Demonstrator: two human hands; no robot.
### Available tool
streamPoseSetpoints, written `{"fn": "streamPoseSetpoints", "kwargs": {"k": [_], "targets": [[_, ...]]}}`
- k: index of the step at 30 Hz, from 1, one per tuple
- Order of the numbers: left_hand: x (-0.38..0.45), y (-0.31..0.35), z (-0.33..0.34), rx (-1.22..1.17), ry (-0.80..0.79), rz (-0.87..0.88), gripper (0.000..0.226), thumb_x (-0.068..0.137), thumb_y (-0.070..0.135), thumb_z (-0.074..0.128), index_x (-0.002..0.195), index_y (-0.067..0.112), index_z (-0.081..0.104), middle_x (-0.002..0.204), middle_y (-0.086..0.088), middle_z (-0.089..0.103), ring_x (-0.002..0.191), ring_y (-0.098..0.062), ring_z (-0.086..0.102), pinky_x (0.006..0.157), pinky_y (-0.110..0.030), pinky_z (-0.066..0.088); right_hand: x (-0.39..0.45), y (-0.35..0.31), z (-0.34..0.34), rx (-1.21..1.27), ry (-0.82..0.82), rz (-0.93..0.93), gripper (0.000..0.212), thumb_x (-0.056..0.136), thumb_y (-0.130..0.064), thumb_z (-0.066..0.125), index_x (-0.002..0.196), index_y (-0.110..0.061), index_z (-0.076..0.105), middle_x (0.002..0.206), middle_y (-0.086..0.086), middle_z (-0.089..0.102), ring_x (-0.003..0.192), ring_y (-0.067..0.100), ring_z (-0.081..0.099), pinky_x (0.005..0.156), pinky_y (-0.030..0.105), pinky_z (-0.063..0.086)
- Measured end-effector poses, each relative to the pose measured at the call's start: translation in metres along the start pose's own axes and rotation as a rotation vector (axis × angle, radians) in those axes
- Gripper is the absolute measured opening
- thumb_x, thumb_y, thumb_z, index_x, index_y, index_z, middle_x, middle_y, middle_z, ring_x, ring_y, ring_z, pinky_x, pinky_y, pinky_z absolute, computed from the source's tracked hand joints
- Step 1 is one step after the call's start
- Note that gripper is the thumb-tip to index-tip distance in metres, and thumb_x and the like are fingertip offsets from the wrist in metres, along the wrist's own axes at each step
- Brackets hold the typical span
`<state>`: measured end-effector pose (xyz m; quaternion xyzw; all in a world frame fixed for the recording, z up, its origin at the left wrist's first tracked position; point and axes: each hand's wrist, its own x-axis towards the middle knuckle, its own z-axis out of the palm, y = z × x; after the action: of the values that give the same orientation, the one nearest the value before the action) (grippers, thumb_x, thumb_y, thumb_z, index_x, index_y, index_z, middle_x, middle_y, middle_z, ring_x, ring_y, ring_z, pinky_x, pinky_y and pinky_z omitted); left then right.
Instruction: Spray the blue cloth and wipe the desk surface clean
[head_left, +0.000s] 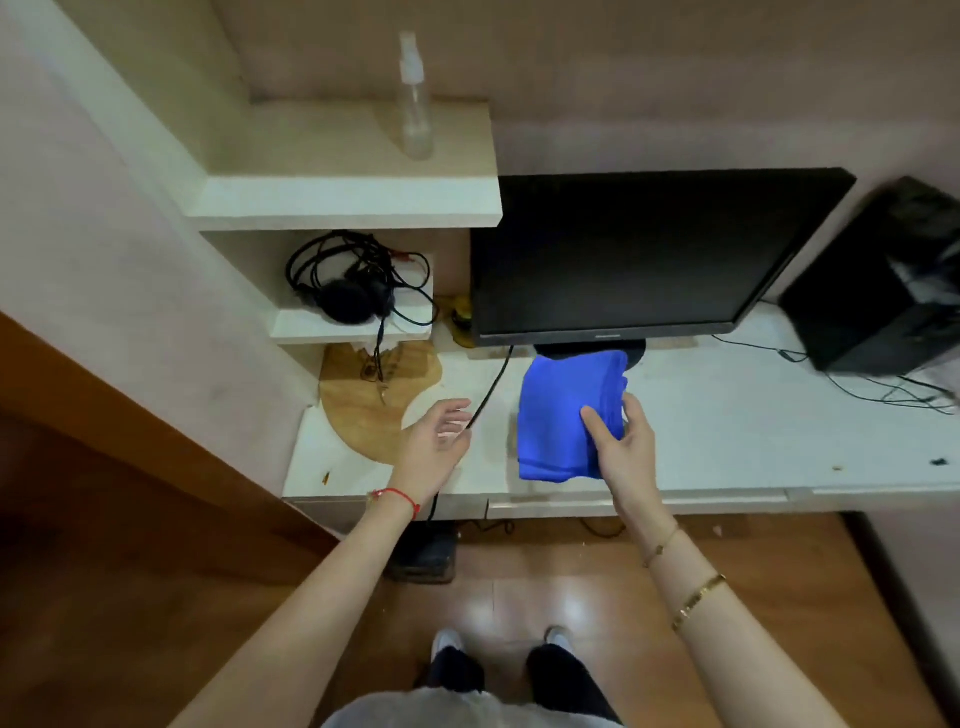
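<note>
My right hand (626, 447) had the folded blue cloth (566, 415) pinched along its right edge, thumb on top and fingers curled round the side, and the cloth sat on the white bench (727, 415) just in front of the monitor (644, 254), its far end at the monitor's foot. My left hand (436, 441) hung loose and open over the bench, palm turned up a little, fingers relaxed and gripping nothing, right by the black cable (491, 387) running down from behind the screen. The clear spray bottle (414, 101) stood upright on the upper shelf (343, 200), well away from both hands. Headphones (348, 299) and tangled wires lay on the small shelf below. A black speaker box (878, 291) stood at the bench's far right.
</note>
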<state>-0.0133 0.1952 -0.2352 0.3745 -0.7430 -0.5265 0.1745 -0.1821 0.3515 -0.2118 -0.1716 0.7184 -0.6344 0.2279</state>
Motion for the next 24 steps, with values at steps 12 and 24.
{"fn": "streamPoseSetpoints", "kwargs": {"k": [12,24], "targets": [[-0.011,-0.063,0.085,0.562,0.144,0.031,0.036,0.093,0.002,0.055,0.128,0.003,0.062,0.130,-0.017,0.063,0.123,-0.036,0.058,0.109,-0.040,0.039,0.081,0.084,-0.096,-1.140,-0.270,-0.605,0.025,0.072,0.003,0.069,0.094,-0.006,0.060,0.068,0.009,0.054,0.059,0.028,0.051,0.052,0.027,0.031],[-0.005,-0.083,0.133,0.747,0.102,-0.142,0.056,0.093,0.026,0.029,0.136,0.003,0.056,0.139,-0.020,0.056,0.129,-0.041,0.052,0.107,-0.055,0.039,0.106,0.147,-0.119,-1.172,-0.665,-0.857,0.044,0.064,-0.011,0.086,0.103,-0.005,0.067,0.111,0.012,0.067,0.104,0.031,0.063,0.083,0.040,0.055]]}}
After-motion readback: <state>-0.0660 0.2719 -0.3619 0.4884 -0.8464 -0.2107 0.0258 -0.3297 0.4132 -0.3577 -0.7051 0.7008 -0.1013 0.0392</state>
